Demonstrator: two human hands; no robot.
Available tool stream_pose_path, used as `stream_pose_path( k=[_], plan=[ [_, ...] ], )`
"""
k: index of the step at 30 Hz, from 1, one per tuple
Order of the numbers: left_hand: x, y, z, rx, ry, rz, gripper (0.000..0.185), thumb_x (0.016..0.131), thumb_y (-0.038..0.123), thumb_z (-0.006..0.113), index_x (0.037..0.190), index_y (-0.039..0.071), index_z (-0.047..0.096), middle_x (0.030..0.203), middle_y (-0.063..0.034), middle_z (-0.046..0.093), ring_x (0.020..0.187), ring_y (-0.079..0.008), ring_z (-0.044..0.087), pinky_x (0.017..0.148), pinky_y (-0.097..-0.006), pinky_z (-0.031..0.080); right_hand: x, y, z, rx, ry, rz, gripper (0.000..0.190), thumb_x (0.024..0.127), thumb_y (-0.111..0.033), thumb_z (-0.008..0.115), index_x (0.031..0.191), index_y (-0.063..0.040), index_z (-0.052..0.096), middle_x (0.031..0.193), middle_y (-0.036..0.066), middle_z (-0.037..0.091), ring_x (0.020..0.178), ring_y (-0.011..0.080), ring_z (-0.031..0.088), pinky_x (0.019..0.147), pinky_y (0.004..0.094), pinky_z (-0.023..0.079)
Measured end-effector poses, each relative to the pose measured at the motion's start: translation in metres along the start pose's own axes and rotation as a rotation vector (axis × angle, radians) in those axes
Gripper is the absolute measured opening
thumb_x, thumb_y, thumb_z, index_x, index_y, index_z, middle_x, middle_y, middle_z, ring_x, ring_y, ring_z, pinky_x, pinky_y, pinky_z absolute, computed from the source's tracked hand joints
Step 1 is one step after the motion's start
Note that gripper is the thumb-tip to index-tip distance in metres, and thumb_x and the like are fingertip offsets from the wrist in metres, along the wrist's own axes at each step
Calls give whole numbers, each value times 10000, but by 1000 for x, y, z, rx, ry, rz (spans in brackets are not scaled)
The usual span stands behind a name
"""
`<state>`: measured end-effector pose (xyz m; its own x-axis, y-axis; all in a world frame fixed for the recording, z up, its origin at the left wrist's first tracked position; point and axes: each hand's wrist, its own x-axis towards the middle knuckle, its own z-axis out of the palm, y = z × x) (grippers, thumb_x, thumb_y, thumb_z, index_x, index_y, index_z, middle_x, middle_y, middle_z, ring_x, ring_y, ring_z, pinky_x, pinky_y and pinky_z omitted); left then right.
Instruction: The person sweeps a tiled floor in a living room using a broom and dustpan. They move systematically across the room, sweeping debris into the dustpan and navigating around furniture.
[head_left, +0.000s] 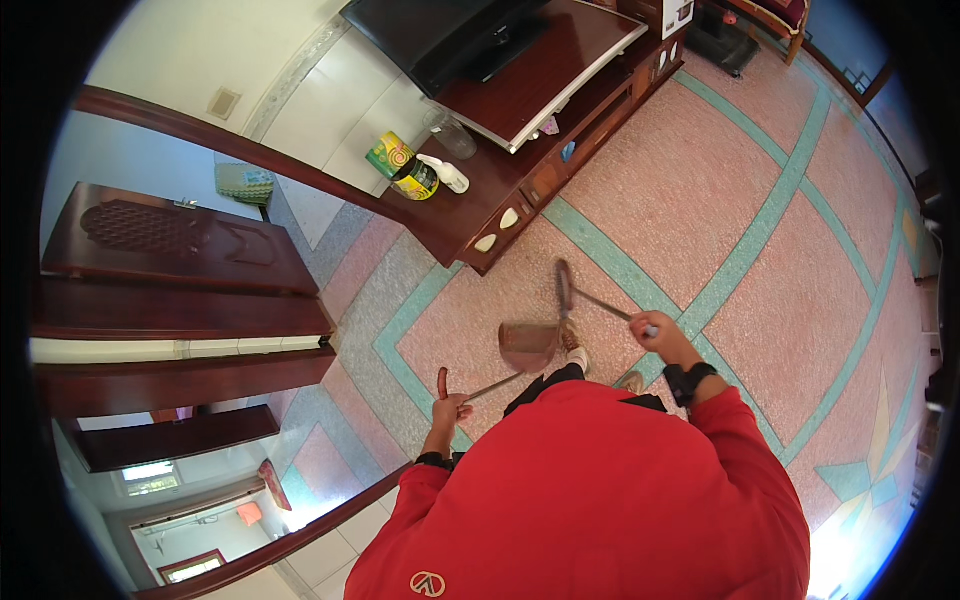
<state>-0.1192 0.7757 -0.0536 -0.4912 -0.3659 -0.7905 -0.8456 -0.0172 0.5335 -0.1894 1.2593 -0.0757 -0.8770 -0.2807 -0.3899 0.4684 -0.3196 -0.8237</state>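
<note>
My left hand (448, 412) is closed around the thin handle of a long-handled dustpan, and a brown curved piece sticks up from the grip. The dustpan's brownish pan (525, 343) is low over the floor, just ahead of my shoe (576, 352). In my right hand (657, 334) is the handle of a broom, its pale end showing at my fist. The broom's dark, slightly blurred head (562, 289) lies ahead of the pan and a little to its right. Whether broom and pan touch cannot be made out.
Ahead stands a dark wooden TV cabinet (480, 217) bearing a television (450, 45), a white spray bottle (448, 174), yellow-green canisters (405, 166) and a clear jar (450, 133). A doorway with a carved wooden door (180, 236) opens on the left. The pink floor (675, 187) has green bands.
</note>
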Motion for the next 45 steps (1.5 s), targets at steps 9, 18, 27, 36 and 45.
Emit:
stream_pose_path(
  k=[9,18,27,36,45],
  plan=[
    [62,39,-8,75,-57,16,175,736,73,520,865,-31,577,670,-103,577,560,-166,571,496,-250,461,1,-19,-65,1191,418,603,129,860,-78,421,742,-32,399,595,8,425,449,48,401,379,152,346],
    [95,34,-6,232,-16,83,187,725,162,628,779,-14,598,631,-78,578,525,-156,565,489,-253,461,57,-35,0,935,277,772,158,866,-113,454,735,-79,371,575,-8,400,427,33,385,334,142,312],
    [28,27,-6,192,122,-34,125,749,71,569,823,-29,582,693,-112,591,569,-164,585,475,-256,468,194,-44,11,434,-231,408,70,791,40,384,770,60,448,649,17,419,568,47,435,524,139,377],
    [12,-6,4,-124,184,-109,155,706,-70,484,844,-70,555,655,-116,539,486,-136,492,410,-220,380,240,-100,-128,255,24,-24,53,773,46,380,763,49,432,659,43,432,560,88,449,511,172,390],
    [-45,109,102,259,285,-73,114,723,10,514,798,-45,579,632,-112,574,536,-164,581,429,-224,431,191,-123,-238,1211,400,472,120,822,-41,405,705,-40,378,548,-2,408,430,55,403,369,155,349]
  ],
)
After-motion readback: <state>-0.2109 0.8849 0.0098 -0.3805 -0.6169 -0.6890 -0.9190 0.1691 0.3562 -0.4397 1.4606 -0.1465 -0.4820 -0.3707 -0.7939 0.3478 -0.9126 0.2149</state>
